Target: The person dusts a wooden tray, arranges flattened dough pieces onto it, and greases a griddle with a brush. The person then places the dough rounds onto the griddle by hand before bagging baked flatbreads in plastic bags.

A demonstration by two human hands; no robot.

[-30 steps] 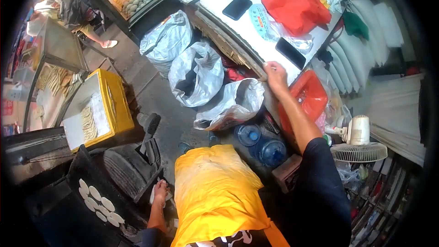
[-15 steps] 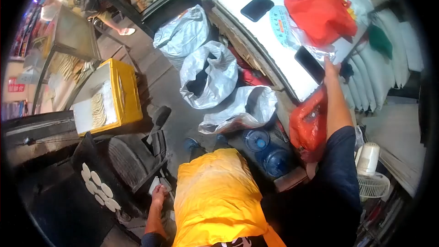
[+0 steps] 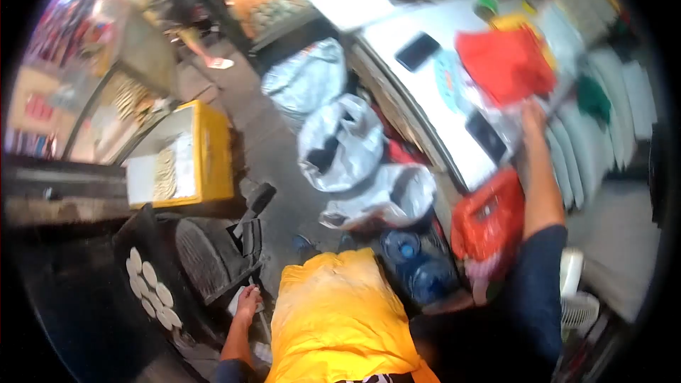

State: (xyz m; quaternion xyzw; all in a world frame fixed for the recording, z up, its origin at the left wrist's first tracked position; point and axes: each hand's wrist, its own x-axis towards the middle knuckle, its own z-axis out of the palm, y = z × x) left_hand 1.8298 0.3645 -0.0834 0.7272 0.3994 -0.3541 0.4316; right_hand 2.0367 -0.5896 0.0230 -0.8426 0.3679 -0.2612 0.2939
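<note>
My left hand [image 3: 248, 299] is low on the left, fingers curled in, beside a small white item [image 3: 237, 302] and a thin light rod. What it grips is hidden. On the right, my right arm reaches out over the edge of the white table [image 3: 397, 25]. My right hand [image 3: 533, 117] is smeared by motion just below a red plastic bag [image 3: 504, 64], near clear plastic. Whether it holds anything does not show. A black phone [image 3: 486, 136] lies to its left. Several pale flat dough rounds [image 3: 147, 289] rest on a black surface left of my left hand.
A yellow-sided box [image 3: 214, 152] holds stacked dough pieces. Silvery sacks [image 3: 340, 143] stand on the floor in front, beside blue water bottles [image 3: 420, 269]. Another red bag [image 3: 488, 220] hangs at the table edge. A second phone [image 3: 417, 52] and a white fan [image 3: 578, 305] are on the right.
My right hand has moved from beside the near phone towards the red bag on the table. The view has shifted, so the scene sits lower. My left hand stays by the white item.
</note>
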